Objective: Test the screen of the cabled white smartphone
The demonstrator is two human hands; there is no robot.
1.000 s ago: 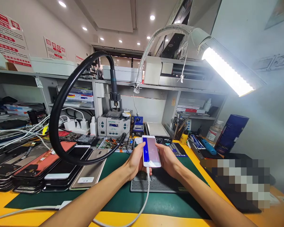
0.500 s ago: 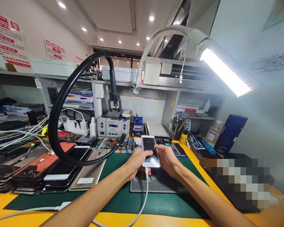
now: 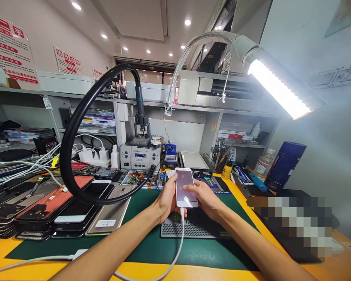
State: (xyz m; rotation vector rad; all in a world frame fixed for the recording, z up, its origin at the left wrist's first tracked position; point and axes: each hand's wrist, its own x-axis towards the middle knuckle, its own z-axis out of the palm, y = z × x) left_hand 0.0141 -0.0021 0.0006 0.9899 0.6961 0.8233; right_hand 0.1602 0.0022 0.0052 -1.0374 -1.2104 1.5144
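A white smartphone is held upright above the green mat, its dim screen facing me. My left hand wraps around its left edge and lower back, with the thumb along the side. From the right, my right hand grips the opposite edge, its thumb over the middle of the screen. A white charging cable is plugged into the phone's bottom end and hangs down to the front of the bench. Behind the phone, most of my fingers are hidden.
A perforated grey pad lies on the green mat. Stacked phones and a looping black hose occupy the left. A hot-air station and parts tray stand behind. Overhead on the right glows a lamp.
My left thumb has moved off the screen to the left edge. My right thumb now reaches over the screen. The screen looks lighter than before.
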